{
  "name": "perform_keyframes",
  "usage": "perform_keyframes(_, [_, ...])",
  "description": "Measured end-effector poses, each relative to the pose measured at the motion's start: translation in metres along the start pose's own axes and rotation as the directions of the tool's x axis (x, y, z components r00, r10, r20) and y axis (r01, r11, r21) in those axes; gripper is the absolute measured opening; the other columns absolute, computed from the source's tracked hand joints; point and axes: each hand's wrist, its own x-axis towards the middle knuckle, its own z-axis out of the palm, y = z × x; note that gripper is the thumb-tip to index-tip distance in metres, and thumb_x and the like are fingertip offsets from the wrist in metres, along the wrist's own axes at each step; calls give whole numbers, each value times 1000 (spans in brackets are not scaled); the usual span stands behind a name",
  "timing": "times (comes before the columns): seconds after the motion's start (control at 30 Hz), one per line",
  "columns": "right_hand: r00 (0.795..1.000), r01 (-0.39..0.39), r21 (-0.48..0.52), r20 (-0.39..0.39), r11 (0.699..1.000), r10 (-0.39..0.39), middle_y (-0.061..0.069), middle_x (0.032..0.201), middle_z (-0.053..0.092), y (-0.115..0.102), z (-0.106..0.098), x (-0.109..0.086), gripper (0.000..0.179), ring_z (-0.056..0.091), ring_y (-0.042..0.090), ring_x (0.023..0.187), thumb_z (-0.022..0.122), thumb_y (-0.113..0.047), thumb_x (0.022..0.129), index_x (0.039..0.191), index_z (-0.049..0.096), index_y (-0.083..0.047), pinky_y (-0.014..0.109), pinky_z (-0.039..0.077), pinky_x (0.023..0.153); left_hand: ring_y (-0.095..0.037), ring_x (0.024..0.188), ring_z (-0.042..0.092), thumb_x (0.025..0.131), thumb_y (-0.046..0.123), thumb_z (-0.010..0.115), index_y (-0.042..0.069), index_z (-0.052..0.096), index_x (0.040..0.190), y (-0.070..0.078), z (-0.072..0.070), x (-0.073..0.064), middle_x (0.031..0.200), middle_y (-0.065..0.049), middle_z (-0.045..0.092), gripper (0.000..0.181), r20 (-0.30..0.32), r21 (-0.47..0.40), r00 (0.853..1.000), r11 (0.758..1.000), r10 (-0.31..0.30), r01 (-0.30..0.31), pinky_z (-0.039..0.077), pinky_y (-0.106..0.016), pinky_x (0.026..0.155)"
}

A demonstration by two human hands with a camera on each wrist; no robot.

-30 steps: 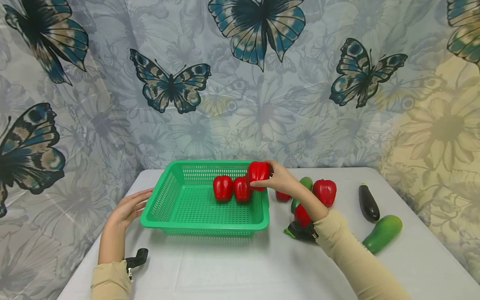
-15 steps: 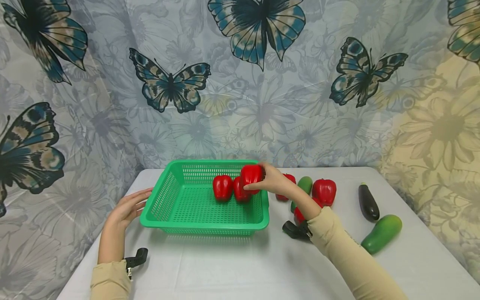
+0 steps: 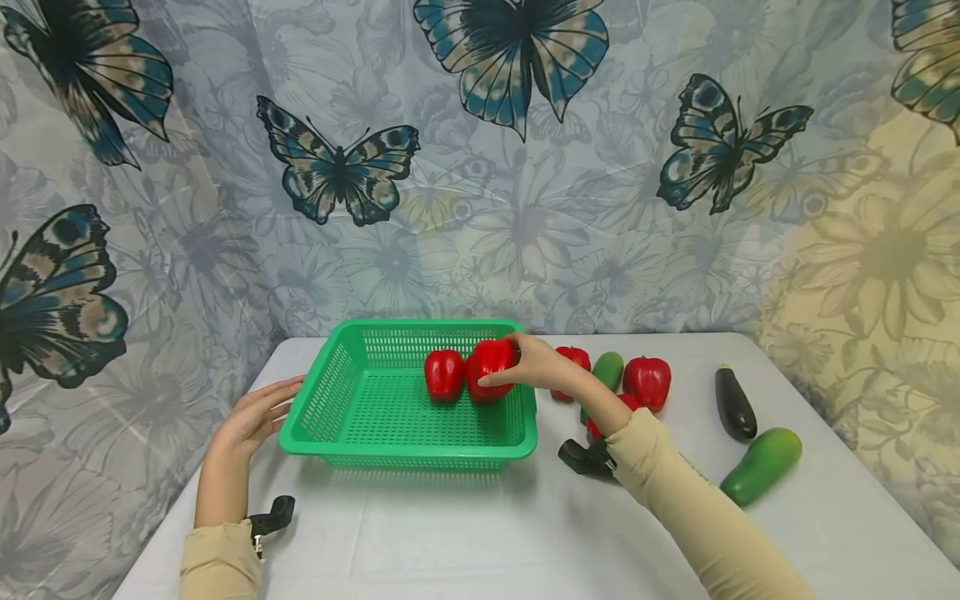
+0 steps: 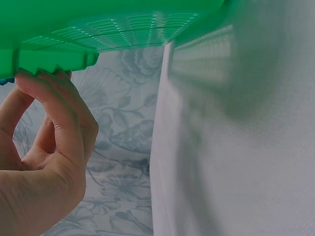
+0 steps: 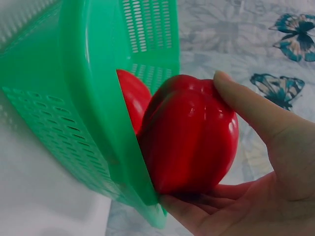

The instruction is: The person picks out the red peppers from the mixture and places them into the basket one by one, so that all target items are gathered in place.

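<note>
1. since the earlier frames the held pepper has shifted left and down from the basket's far right corner; it now covers much of a pepper that showed beneath it. the left hand and the basket stay put.
2. the held pepper is over the right end of the basket, inside the rim as the head view shows it; whether it touches the floor cannot be told.
3. the right hand grips it, thumb and fingers on opposite sides, spread about as wide as the pepper. in the right wrist view the lower fingers come right up to the rim.
4. the green basket has another red pepper just left of the held one. slotted floor shows from there to the left wall.
5. the left hand has its fingers loosely bent, tips touching the basket's left edge from outside, wrapped around nothing.
6. beyond the right wall, near the forearm, are a red pepper, a green vegetable and a larger red pepper.
7. farther right, well apart, lie an eggplant and a long green fruit.
8. white table stretches in front of the basket.
</note>
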Motion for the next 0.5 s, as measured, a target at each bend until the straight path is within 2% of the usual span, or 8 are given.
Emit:
perform_keyframes(0.23, [1000, 11, -60, 18, 998, -10, 14, 123, 61, -5, 1, 1, 87, 59, 28, 110, 79, -43, 78, 141, 41, 3, 39, 57, 84, 6, 96, 60, 97, 30, 62, 36, 69, 114, -1, 0, 0, 102, 29, 63, 19, 1, 19, 1000, 1000, -8, 8, 52, -20, 84])
perform_keyframes(0.5, [998, -18, -62, 63, 998, 22, 15, 126, 60, -13, 3, 1, 92, 58, 28, 113, 80, -43, 77, 144, 38, 4, 41, 55, 88, 5, 95, 62, 97, 28, 63, 34, 69, 113, 2, 2, -1, 101, 28, 65, 19, -10, 6, 1000, 1000, -2, 2, 53, -20, 83])
